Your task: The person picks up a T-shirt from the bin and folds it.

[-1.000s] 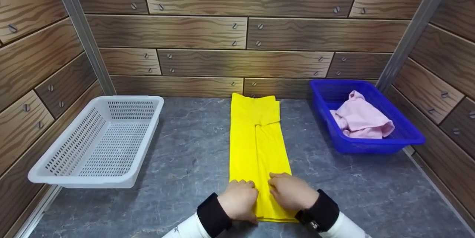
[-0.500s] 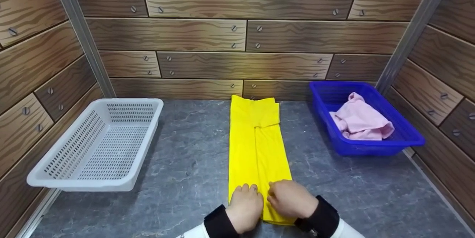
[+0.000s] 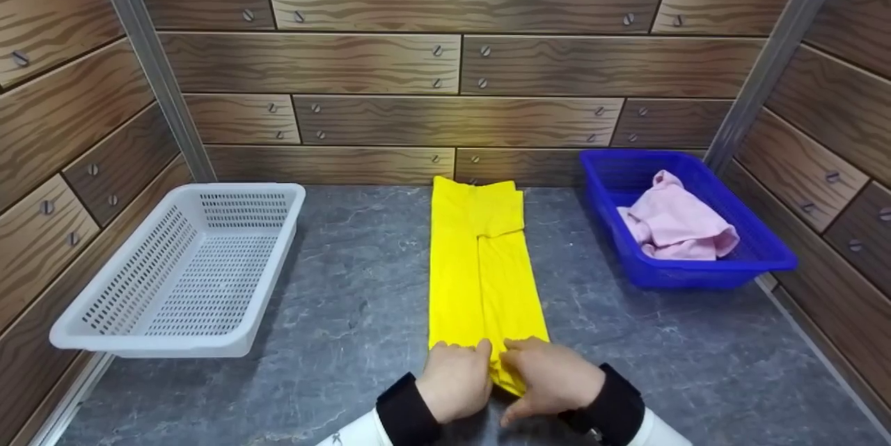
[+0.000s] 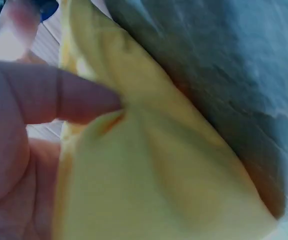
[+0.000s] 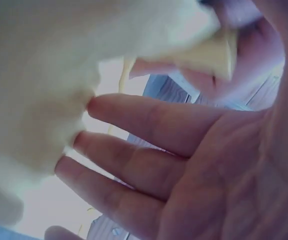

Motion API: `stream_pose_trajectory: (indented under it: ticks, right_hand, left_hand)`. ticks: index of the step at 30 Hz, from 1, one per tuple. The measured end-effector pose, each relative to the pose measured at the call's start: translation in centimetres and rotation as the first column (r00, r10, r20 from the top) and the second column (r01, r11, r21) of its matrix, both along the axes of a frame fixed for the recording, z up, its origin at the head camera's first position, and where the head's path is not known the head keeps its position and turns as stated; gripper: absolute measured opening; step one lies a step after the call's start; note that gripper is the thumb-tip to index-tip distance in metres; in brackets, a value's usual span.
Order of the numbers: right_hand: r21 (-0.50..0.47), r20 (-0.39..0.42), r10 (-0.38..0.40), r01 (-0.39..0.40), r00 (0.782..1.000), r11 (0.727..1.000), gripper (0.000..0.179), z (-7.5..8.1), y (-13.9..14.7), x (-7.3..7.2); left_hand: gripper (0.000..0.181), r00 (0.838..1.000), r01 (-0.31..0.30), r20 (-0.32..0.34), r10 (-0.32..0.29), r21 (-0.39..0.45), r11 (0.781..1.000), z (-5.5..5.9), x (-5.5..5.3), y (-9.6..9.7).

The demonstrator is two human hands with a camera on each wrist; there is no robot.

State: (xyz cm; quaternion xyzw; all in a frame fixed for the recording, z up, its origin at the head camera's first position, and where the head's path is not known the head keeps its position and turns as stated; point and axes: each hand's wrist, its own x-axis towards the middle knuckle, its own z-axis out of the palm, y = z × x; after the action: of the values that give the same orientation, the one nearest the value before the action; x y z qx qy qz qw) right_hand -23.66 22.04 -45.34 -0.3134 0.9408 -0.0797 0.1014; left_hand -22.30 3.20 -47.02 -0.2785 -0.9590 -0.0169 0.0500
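Yellow cloth (image 3: 454, 272): near end now raised, creased; left hand (image 3: 455, 382) pinching, right hand (image 3: 554, 376) straight-fingered.

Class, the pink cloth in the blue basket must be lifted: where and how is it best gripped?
Probably at the narrow peak at its far end, pinched from above by the right hand, the nearer one. The pink cloth lies crumpled inside the blue basket, whose walls hinder a sideways approach; the peak seems to stand up.

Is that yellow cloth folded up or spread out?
Folded: the yellow cloth lies in a long, narrow strip, with edges of overlapping layers showing on top.
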Motion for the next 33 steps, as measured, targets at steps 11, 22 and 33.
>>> stream_pose_trajectory:
  ticks: [11, 22, 33]
  right_hand:
    - [0.012, -0.119, 0.0, 0.001, 0.993, 1.0, 0.027, -0.6, -0.5, 0.0]
    - [-0.079, -0.05, -0.008, 0.004, 0.999, 0.997, 0.016, 0.5, 0.6, 0.2]
    - [-0.113, 0.085, 0.066, -0.056, 0.994, 0.992, 0.026, 1.9, 0.2, 1.5]
  left_hand:
    - [0.041, 0.993, 0.016, -0.12, -0.017, -0.009, 1.0, -0.6, 0.3, -0.5]
    - [0.007, 0.994, 0.094, -0.039, -0.097, -0.077, 0.993, 1.1, 0.0, -1.9]
    - [0.039, 0.918, 0.262, 0.309, -0.248, -0.001, 0.965, 3.3, 0.1, -2.7]
